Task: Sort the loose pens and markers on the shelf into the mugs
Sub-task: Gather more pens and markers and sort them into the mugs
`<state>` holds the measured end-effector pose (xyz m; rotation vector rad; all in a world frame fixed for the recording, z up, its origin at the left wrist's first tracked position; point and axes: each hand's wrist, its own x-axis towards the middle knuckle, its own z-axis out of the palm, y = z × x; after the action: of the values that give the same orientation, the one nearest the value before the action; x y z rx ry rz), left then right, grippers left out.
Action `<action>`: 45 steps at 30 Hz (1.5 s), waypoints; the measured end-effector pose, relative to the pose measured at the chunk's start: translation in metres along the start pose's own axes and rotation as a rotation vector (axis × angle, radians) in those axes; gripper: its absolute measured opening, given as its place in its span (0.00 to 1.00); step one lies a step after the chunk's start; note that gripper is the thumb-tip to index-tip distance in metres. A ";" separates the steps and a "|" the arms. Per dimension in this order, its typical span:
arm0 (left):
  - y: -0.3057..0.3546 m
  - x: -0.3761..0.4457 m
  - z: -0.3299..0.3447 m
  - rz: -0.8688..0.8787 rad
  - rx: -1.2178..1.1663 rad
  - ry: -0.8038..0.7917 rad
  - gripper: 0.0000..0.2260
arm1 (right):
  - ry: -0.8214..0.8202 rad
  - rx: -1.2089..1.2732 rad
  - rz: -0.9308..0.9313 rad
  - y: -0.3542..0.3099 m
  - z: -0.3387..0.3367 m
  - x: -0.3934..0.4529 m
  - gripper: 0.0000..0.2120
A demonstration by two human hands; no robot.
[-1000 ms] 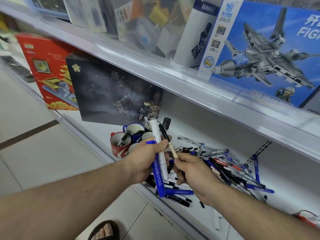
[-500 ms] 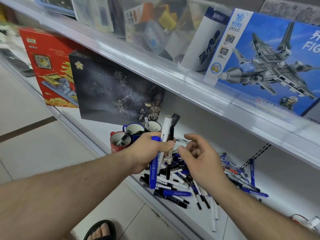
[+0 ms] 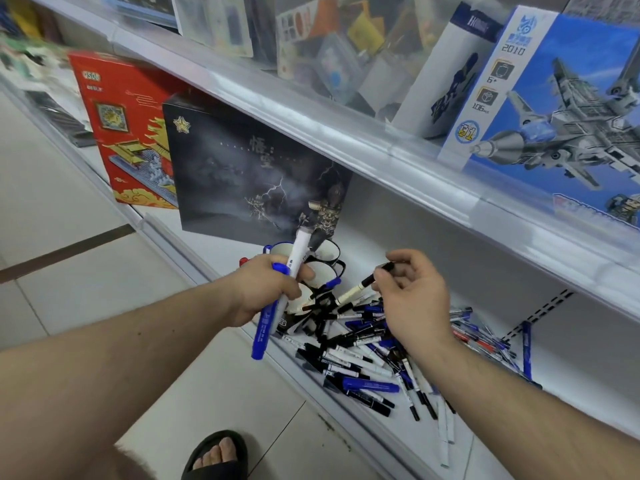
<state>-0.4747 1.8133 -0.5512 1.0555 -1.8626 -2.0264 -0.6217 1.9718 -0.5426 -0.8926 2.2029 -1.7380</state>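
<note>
My left hand [image 3: 266,289] grips a bundle of markers: a blue marker [image 3: 265,332] sticking down and a white marker [image 3: 299,249] sticking up. It hovers in front of a cluster of mugs [image 3: 325,252] at the back of the lower shelf, partly hiding them. My right hand [image 3: 414,299] pinches a thin black-and-cream pen [image 3: 363,284] whose tip slants down toward the mugs. Below both hands lies a heap of loose pens and markers [image 3: 367,355], black, white, blue and a few red.
A dark boxed set [image 3: 249,171] and a red box [image 3: 124,126] stand left of the mugs. The upper shelf edge [image 3: 381,147] overhangs close above the hands and carries a blue jet-fighter box [image 3: 561,109]. A sandalled foot [image 3: 218,455] is on the tiled floor.
My right hand, open half a second ago, now pinches a thin pen and has moved toward the mugs. My left hand has shifted with its bundle over the mugs. The camera has moved in.
</note>
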 end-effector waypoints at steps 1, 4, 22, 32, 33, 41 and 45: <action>0.000 0.002 -0.007 -0.013 -0.025 0.026 0.14 | 0.019 -0.018 -0.013 0.006 0.005 0.004 0.13; 0.004 0.006 -0.018 -0.032 -0.096 0.108 0.14 | 0.029 -0.113 -0.057 0.025 0.028 0.011 0.11; 0.005 0.036 -0.035 -0.046 -0.406 -0.094 0.11 | -0.425 -0.929 -0.136 0.141 0.127 0.040 0.09; 0.001 0.034 -0.017 -0.011 -0.002 -0.308 0.12 | -0.154 -0.081 0.044 0.032 0.067 0.027 0.10; 0.000 0.032 -0.012 0.007 0.079 -0.316 0.12 | -0.179 -0.056 0.044 0.021 0.055 0.018 0.10; -0.001 0.017 0.035 0.263 0.803 -0.425 0.14 | -0.287 -0.095 0.068 -0.009 -0.007 -0.017 0.13; -0.001 0.005 0.069 0.332 0.816 -0.437 0.13 | -0.314 -0.283 0.015 -0.011 -0.038 -0.026 0.03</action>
<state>-0.5202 1.8653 -0.5573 0.3574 -2.9737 -1.3758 -0.6159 2.0164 -0.5266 -1.1189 2.2603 -1.1962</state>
